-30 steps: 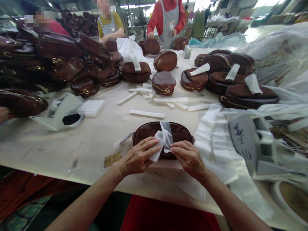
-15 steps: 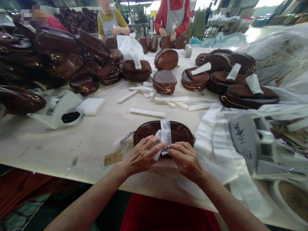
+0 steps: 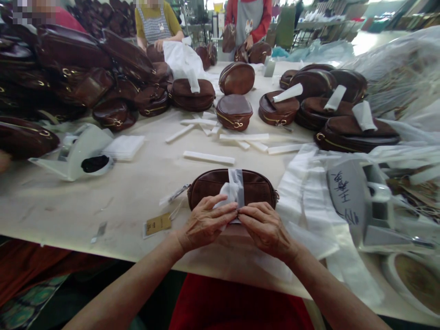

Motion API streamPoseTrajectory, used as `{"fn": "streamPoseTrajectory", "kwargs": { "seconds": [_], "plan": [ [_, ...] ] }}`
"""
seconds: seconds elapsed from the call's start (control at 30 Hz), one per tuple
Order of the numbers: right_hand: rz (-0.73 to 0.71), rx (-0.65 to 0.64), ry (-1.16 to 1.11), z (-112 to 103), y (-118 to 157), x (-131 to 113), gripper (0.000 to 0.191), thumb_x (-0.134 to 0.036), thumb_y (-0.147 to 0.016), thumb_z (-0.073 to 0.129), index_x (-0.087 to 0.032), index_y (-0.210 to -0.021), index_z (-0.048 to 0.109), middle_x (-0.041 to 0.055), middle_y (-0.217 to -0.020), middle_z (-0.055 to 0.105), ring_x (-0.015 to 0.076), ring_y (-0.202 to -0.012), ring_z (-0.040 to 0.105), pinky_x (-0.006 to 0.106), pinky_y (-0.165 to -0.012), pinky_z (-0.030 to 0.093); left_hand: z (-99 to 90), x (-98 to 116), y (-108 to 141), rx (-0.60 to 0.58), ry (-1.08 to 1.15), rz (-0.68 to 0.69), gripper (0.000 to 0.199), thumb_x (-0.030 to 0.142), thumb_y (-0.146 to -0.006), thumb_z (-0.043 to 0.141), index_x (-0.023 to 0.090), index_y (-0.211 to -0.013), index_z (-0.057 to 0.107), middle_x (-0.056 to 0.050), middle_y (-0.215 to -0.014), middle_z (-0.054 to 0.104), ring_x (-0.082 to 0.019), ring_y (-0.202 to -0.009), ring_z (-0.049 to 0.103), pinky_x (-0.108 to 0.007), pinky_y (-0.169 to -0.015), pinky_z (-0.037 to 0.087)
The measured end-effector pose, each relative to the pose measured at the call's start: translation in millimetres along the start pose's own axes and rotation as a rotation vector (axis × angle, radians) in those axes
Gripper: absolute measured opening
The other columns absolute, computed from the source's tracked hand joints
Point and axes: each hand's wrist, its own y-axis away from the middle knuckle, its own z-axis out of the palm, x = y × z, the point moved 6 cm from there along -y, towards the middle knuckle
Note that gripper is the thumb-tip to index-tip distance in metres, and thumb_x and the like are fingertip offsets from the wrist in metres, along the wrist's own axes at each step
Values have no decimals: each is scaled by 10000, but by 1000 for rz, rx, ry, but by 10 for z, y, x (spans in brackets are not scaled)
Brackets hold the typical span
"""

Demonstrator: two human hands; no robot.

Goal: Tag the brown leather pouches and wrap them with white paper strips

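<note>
A dark brown oval bag lies on the table in front of me, with a white paper strip wrapped over its middle. My left hand is closed at the strip's lower part, thumb and fingers pressed together on the paper. Fingertips nearly touching it, my right hand pinches at the strip's lower edge on the bag's near side. The exact grip is hidden under the fingers. A tan tag on a string lies left of the bag.
White paper strips lie beyond the bag. Tape dispensers stand left and right. Brown bags are piled at the left, others at the right. Across the table, people handle bags; a hand shows at the left edge.
My left fingers have moved down and in toward my right fingertips, flattening over the paper. Across the table, the person in red has lifted a bag. The view has shifted slightly.
</note>
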Motion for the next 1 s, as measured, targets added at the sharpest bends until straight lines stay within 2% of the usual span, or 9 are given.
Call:
{"fn": "streamPoseTrajectory", "kwargs": {
  "seconds": [0.1,0.2,0.37,0.47,0.57,0.77,0.9,1.0],
  "plan": [
    [1,10,16,0,-6,0,218,-104,-890,452,-179,-979,636,75,-942,683,180,-871,584,327,-765,478,3,26,-14,8,21,25,284,128,-885,452,176,-1122,602,-52,-1176,644,-225,-1234,453,-411,-1000,411],
    [19,9,37,-7,14,-9,221,-105,-891,465,-185,-1023,623,77,-967,679,187,-892,584,334,-777,482,-13,33,-32,25,26,19,277,121,-888,442,169,-1109,602,-47,-1168,650,-226,-1221,475,-394,-972,432],
    [52,60,155,-67,223,-170,268,-71,-832,533,-176,-1072,588,83,-919,662,207,-884,571,362,-786,449,-37,27,-56,22,42,10,261,123,-887,443,171,-1080,612,-22,-1154,658,-236,-1186,505,-387,-943,446],
    [57,-7,200,18,371,-307,258,-52,-836,506,-155,-1056,593,79,-885,664,194,-804,563,339,-727,420,-34,2,-58,4,75,-2,255,126,-876,466,180,-1075,615,-14,-1151,660,-235,-1192,501,-380,-938,451],
    [85,-68,298,135,428,-358,252,-52,-878,439,-132,-1038,615,99,-911,665,209,-809,549,351,-712,388,-11,-24,-52,-15,96,-19,248,134,-872,487,185,-1079,614,-15,-1156,657,-230,-1206,491,-375,-944,452],
    [107,-56,425,211,352,-321,220,-72,-906,428,-133,-880,638,91,-811,625,178,-668,463,337,-629,316,6,-54,-49,-24,130,-37,241,152,-860,529,188,-1085,609,-18,-1166,651,-225,-1217,481,-371,-971,440],
    [158,-43,456,230,314,-279,269,-96,-912,447,-164,-684,574,40,-644,541,164,-603,402,323,-609,268,21,-42,-44,-79,87,-5,273,238,-856,551,179,-1119,593,-48,-1187,636,-245,-1237,456,-388,-971,427],
    [189,-14,488,238,284,-237,332,-121,-918,449,-183,-600,518,19,-578,478,160,-571,369,314,-603,251,28,-12,-48,-54,8,28,255,205,-877,513,174,-1117,594,-44,-1174,643,-243,-1219,471,-374,-959,422]
  ]
}}
